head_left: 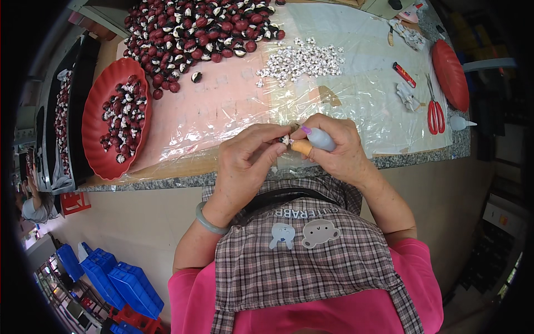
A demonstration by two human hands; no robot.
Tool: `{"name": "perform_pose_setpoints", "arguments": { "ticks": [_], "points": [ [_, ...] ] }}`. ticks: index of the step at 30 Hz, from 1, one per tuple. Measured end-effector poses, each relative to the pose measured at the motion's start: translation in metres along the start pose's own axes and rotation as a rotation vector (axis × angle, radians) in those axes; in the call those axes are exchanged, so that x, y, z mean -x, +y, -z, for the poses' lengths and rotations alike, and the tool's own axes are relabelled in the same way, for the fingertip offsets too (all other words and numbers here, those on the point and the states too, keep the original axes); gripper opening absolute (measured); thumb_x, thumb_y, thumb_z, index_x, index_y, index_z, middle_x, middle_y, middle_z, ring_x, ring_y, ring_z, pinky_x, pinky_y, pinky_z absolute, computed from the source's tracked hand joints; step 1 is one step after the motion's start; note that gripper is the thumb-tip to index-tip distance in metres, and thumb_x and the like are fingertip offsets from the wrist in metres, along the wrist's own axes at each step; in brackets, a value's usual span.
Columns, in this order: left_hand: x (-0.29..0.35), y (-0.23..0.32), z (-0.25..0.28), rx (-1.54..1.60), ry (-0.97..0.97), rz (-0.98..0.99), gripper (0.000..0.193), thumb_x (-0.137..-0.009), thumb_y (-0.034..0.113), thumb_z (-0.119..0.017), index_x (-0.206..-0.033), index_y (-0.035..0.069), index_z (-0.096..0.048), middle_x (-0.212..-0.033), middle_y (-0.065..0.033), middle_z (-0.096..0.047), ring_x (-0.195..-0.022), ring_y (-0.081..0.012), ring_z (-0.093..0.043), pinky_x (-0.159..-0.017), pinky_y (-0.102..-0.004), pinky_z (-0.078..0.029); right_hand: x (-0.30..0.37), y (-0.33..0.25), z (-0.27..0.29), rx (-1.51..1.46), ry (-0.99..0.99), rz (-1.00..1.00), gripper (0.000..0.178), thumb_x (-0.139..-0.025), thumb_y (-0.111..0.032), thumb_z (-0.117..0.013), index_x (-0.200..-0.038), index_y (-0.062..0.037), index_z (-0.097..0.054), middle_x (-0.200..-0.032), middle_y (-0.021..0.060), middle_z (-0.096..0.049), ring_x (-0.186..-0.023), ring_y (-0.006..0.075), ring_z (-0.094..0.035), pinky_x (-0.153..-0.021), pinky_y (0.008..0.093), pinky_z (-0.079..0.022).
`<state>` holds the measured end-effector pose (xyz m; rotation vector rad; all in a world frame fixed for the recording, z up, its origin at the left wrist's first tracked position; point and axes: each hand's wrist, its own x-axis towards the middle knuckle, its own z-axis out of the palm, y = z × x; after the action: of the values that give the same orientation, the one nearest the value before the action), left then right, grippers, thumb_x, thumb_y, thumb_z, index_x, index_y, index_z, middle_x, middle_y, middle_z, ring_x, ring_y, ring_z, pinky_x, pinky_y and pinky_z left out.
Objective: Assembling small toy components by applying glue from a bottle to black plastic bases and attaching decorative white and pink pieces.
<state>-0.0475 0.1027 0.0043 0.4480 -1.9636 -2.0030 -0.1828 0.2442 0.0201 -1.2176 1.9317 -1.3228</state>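
My left hand [243, 156] pinches a small black-and-white piece [285, 140] between thumb and fingertips, close above the table's near edge. In my right hand [344, 149] is a small translucent squeeze bottle [321, 140] with a purple tip, tilted toward my left. An orange-tan finger cover [302, 147] sits on a digit of the right hand, almost touching the piece. My fingers partly hide the piece. Ahead lies a spread of small white parts [300, 61]. A large heap of dark red, black and white balls [194, 33] lies beyond to the left.
On the left, a red scalloped tray [92, 139] holds similar assembled pieces. Clear plastic sheeting [211, 106] covers the table. At right are red-handled scissors [435, 114], a red tube [404, 74], crumpled wrap [409, 97], another red tray [449, 75] and another small bottle [460, 123].
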Motion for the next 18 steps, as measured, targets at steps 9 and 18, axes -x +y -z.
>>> {"name": "perform_pose_setpoints", "arguments": {
  "ticks": [9, 18],
  "points": [
    [-0.002, -0.001, 0.005, -0.078, -0.007, -0.054, 0.024, -0.084, 0.001, -0.063, -0.107, 0.000, -0.065, -0.101, -0.0110, -0.065, -0.091, -0.0189, -0.066, -0.077, -0.0272, -0.054, 0.002, 0.005, -0.011, 0.000, 0.087, 0.008, 0.017, -0.078, -0.010, -0.071, -0.092, -0.0047, -0.061, -0.077, 0.0106, -0.065, -0.067, 0.0279, -0.066, -0.059, 0.0345, -0.050],
    [-0.033, -0.008, 0.084, -0.170, 0.270, -0.138, 0.025, -0.083, -0.005, -0.050, -0.105, 0.001, -0.060, -0.095, -0.0052, -0.059, -0.074, -0.0100, -0.054, -0.064, -0.0244, -0.048, 0.000, -0.003, 0.002, -0.093, 0.065, -0.115, 0.027, -0.081, -0.011, -0.072, -0.105, -0.0036, -0.061, -0.089, 0.0069, -0.070, -0.074, 0.0146, -0.066, -0.063, 0.0272, -0.051]
  ]
}}
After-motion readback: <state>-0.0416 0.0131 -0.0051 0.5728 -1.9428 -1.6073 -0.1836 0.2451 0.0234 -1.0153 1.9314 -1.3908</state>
